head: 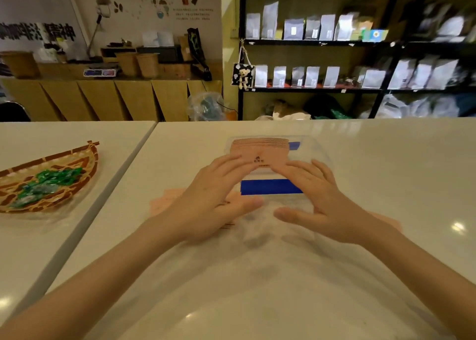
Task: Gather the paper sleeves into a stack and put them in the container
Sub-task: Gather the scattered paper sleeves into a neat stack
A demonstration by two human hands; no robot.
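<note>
A stack of pink paper sleeves (260, 149) stands on edge inside a clear plastic container (315, 146) with blue handles, at the table's middle. My left hand (219, 198) and my right hand (322, 200) both reach into the container, fingertips touching the front face of the stack from either side. Fingers are spread and flat, not wrapped around the stack. More pink sleeves (164, 200) lie flat on the table under my left hand, and another pink sleeve (386, 221) shows beside my right wrist.
A woven bamboo basket (85, 156) with green wrapped candies sits on the adjoining table at the left. A seam (128, 164) runs between the two white tables. Black shelves with white pouches (327, 27) stand behind the table.
</note>
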